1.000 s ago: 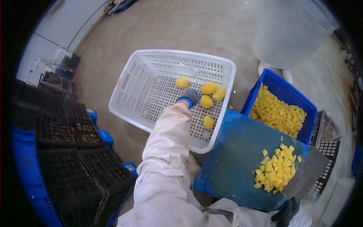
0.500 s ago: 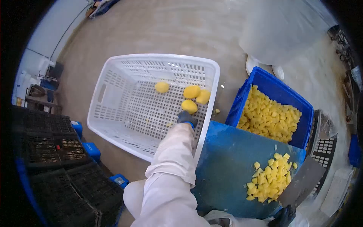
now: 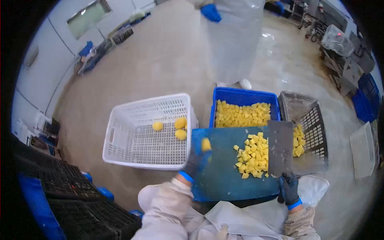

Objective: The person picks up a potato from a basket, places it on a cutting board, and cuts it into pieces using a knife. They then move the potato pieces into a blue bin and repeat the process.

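Note:
My left hand (image 3: pixel 195 161), in a dark glove with a blue cuff band, is closed on a peeled yellow potato (image 3: pixel 206 145) over the left edge of the blue cutting board (image 3: pixel 218 176). It is slightly blurred, so its fingers are hard to make out. My right hand (image 3: pixel 289 189), also gloved, grips the handle of a broad cleaver (image 3: pixel 280 146). The cleaver's wide blade lies over the board's right side, beside a heap of diced potato (image 3: pixel 253 157). More peeled potatoes (image 3: pixel 181 135) lie in the white perforated crate (image 3: pixel 148 164) at left.
Behind the board is a blue bin (image 3: pixel 246 91) holding diced potato. A dark crate (image 3: pixel 318 132) with yellow pieces stands at right. Another person (image 3: pixel 230 44) in a translucent apron stands beyond the bin. Black crates (image 3: pixel 60 180) are stacked at lower left.
My left hand has come out of the white crate with a potato and moved over the board. The view has swung up, bringing my right hand and the cleaver fully into sight.

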